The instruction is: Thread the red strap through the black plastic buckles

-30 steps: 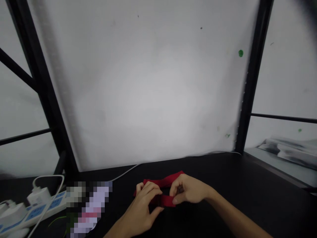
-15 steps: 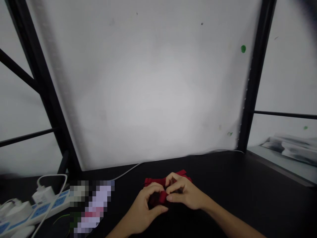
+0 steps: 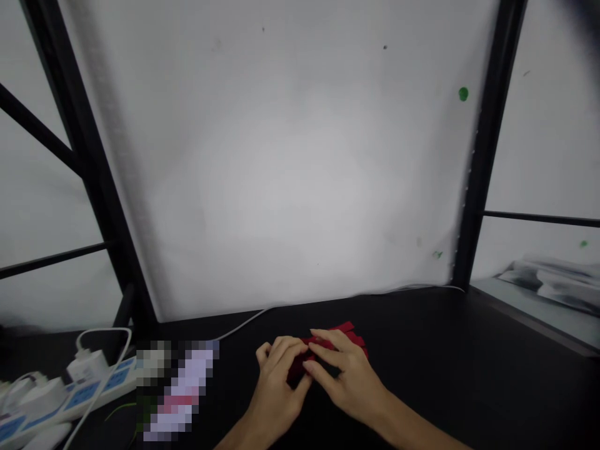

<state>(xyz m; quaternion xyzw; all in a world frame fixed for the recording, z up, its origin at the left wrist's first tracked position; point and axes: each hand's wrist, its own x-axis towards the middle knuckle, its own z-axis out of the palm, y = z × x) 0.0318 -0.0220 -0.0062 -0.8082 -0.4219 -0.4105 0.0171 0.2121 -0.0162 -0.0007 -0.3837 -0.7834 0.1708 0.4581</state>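
Observation:
A red ribbon-like piece lies on the black tabletop, its flat strip ends showing beyond my fingers at the right. My left hand curls over its left part, thumb and fingers bent together around the red material. From the right, my right hand meets it, with thumb and index fingertips close to the left thumb and pressed on the red piece. Both hands hide most of it, so its full shape cannot be made out.
At the left, a white power strip holds several plugs and cables, beside a blurred-out lilac item. A thin grey cable runs along the white back wall. Black frame posts stand on both sides; papers lie at right.
My left hand's fingers have moved left and closed in over the red piece. The small red roll between my hands is now mostly covered. The view has shifted slightly.

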